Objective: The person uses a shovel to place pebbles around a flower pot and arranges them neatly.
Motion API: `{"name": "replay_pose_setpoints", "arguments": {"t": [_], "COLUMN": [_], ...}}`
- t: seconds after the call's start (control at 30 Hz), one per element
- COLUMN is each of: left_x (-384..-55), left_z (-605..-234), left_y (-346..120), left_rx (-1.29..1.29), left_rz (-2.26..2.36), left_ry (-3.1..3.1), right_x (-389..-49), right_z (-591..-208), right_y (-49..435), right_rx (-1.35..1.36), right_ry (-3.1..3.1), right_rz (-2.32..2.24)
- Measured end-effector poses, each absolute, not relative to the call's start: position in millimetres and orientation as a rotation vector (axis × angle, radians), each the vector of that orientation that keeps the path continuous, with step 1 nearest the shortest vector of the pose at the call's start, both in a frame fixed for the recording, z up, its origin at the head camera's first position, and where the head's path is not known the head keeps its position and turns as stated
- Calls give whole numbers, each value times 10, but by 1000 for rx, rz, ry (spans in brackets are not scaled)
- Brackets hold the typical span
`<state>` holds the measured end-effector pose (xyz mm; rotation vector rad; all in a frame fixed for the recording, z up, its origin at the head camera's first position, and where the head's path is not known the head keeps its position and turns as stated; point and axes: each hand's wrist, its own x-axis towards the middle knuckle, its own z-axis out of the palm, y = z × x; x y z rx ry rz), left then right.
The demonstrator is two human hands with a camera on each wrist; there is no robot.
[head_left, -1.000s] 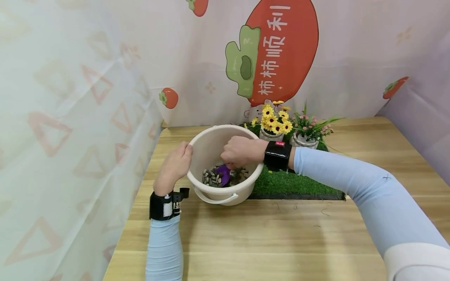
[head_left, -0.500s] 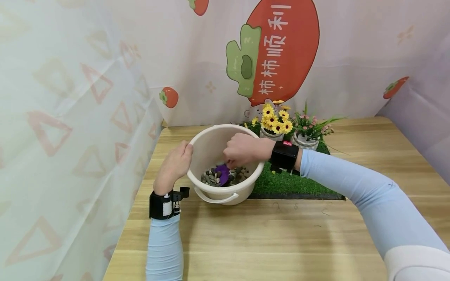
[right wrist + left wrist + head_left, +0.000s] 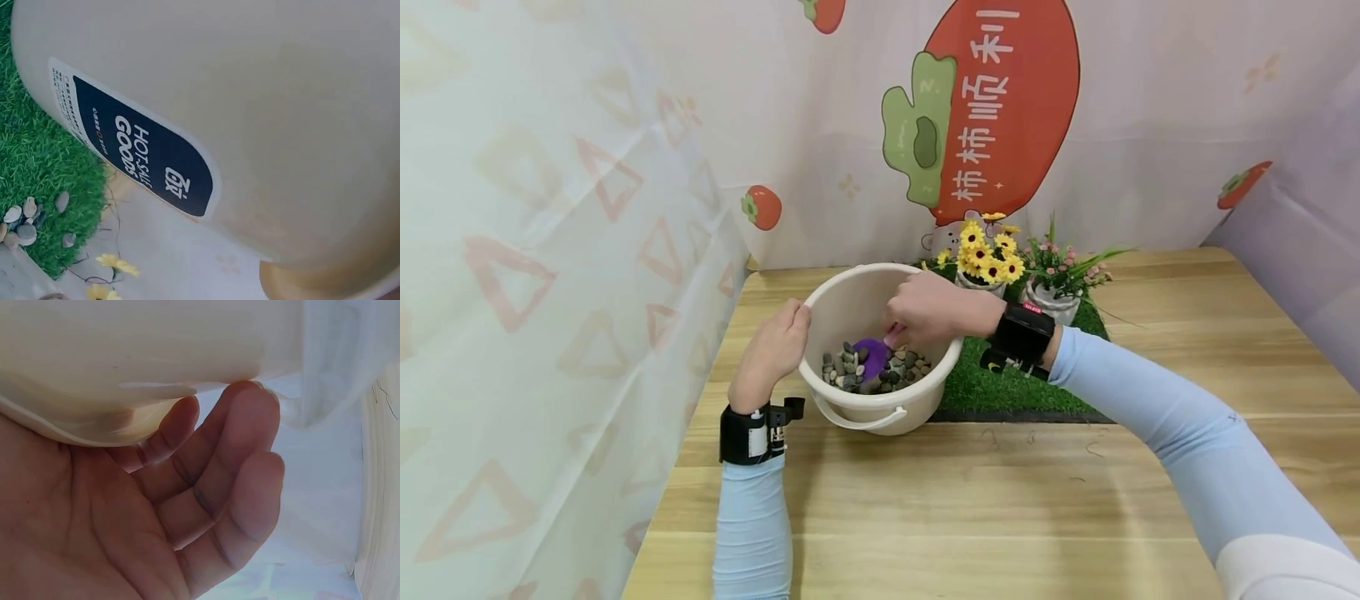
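Observation:
A cream bucket stands on the table, its bottom covered with grey and tan pebbles. My left hand grips the bucket's left rim; in the left wrist view its fingers curl around the rim. Reaching over the right rim, my right hand holds a small toy shovel by its pink handle. The shovel's purple blade lies among the pebbles. In the right wrist view the bucket's outer wall fills most of the picture, with a dark label on it, and the right hand is out of sight.
Right behind the bucket lies a mat of artificial grass. On it stand a pot of yellow flowers and a pot of pink flowers. Several loose pebbles lie on the grass. A white handle hangs at the bucket's front.
My right hand has moved right and slightly up with the shovel. Its purple blade has shifted slightly, and more of the pebbles show. The left hand stays on the rim.

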<state>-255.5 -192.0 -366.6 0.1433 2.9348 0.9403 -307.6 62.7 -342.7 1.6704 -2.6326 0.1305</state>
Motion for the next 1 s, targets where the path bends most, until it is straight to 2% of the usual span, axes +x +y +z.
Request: {"name": "replay_pose_setpoints", "arguments": {"t": [0.37, 1.0], "left_x": [-2567, -2564], "left_z": [-3659, -3661], "left_y": [-1907, -1942], "left_rx": [162, 155], "left_rz": [932, 912], "left_ry": [2937, 2958], "right_x": [-3025, -2924], "right_z": [-3417, -3396], "right_y": [702, 734], "right_rx": [1522, 1472], "right_ry": [-2665, -2605], "right_rz": [227, 251]}}
